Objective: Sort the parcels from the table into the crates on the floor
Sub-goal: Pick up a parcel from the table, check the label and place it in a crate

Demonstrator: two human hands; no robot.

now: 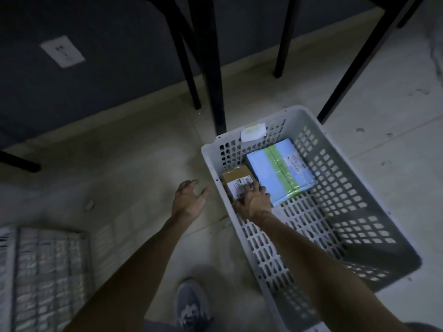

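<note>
A grey perforated crate (359, 236) stands on the floor at right. Inside it, against the far left wall, sits a small brown cardboard parcel (236, 176) with a white label. My right hand (255, 200) grips its near end, fingers over the label. Beside it on the right lies a larger light-blue parcel (268, 178) with a green tape band and a label. Just outside the crate's left wall, my left hand (189, 200) hovers above the floor, fingers spread and loosely bent, holding nothing.
A second pale crate (43, 271) is at the lower left. Black table legs (211, 68) rise just behind the grey crate, with a dark wall and a socket (62, 52) beyond. My shoe (191, 303) is between the crates. A white tag (253, 133) hangs on the crate's far rim.
</note>
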